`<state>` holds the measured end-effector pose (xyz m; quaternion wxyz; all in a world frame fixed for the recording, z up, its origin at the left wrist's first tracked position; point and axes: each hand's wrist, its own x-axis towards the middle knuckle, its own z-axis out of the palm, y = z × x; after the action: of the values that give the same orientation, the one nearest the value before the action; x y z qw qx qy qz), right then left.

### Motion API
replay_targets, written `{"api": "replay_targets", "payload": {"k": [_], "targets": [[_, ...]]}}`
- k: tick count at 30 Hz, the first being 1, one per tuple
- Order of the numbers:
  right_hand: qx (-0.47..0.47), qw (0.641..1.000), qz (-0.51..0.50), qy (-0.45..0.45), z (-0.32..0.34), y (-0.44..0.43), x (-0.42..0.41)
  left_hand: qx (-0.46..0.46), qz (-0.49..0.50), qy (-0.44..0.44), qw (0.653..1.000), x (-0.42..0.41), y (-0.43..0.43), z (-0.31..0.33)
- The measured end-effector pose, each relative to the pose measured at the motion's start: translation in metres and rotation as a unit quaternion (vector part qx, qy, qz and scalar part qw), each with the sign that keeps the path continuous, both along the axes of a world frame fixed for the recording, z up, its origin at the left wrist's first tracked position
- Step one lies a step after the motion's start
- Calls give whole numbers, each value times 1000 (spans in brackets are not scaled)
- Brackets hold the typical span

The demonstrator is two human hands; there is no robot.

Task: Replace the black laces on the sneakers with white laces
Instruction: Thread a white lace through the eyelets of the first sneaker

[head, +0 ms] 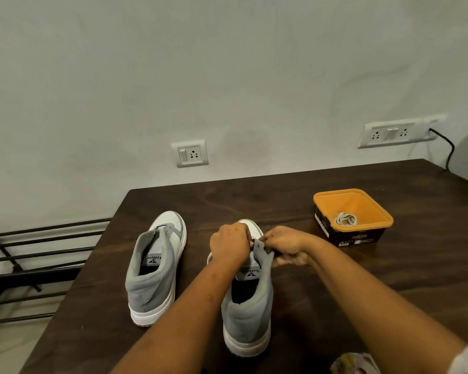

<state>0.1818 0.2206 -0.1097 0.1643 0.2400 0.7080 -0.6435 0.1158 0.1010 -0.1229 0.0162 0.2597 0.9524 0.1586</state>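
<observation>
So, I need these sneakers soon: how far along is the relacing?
Early. The left sneaker looks lace-free. The left hand and right hand grip the right sneaker at its eyelets. The white laces lie coiled in the orange tub, so threading both shoes remains.

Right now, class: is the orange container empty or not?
Not empty: a coiled pale lace lies on the floor of the lidless orange container.
</observation>
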Motion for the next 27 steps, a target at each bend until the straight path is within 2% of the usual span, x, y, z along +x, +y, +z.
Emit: {"api": "replay_targets", "payload": {"k": [6, 13, 23, 27], "targets": [[-22, 1000, -3, -3, -1, 3, 1, 33, 34, -60, 997, -1, 2, 0], [-33, 999, -14, -7, -3, 4, 1, -22, 12, 0, 1000, 2, 5, -4], [-56, 998, -42, 7, -6, 6, 5, 93, 55, -119, 987, -2, 2, -11], [-45, 997, -56, 8, -14, 4, 2, 95, 43, -111, 988, -6, 3, -11]]}}
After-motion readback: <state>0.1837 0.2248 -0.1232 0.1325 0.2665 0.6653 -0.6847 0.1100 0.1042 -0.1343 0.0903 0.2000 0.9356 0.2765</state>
